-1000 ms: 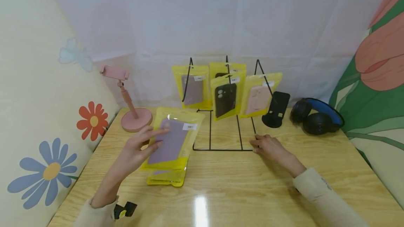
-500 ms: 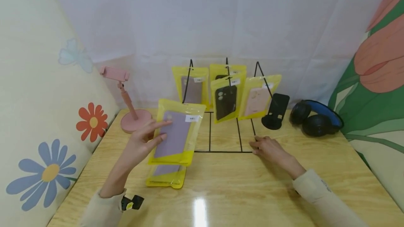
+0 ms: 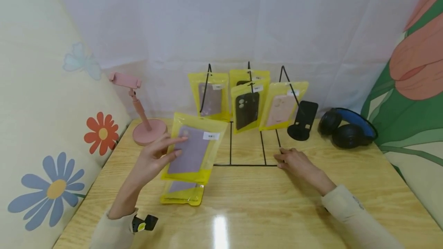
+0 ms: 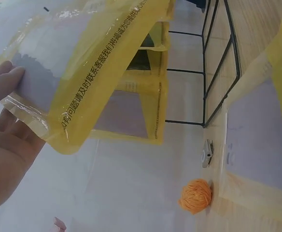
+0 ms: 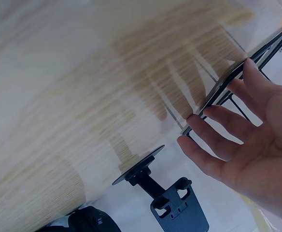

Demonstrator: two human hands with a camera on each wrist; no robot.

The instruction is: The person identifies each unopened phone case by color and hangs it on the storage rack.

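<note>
My left hand (image 3: 151,160) pinches a packaged phone case (image 3: 189,151), a lilac case in a clear and yellow bag, between thumb and fingers. In the head view this bag tilts above a second lilac phone case package (image 3: 181,199) lying on the table, partly covering it. Behind stands a black wire display rack (image 3: 247,165). On its hooks hang a lilac case package (image 3: 212,99), a black case package (image 3: 247,107) with another behind it, and a pink case package (image 3: 282,107). My right hand (image 3: 298,165) holds the rack's base at its front right corner, fingertips on the wire (image 5: 213,96).
A pink phone stand (image 3: 147,130) is at the back left. Right of the rack are a black phone stand (image 3: 304,120) and black and blue headphones (image 3: 347,130). The left wrist view shows an orange yarn ball (image 4: 195,195) and a small metal clip (image 4: 207,153).
My left hand has moved the held package slightly up and to the right, then its top has dipped a little. My right hand has stayed at the rack's corner.
</note>
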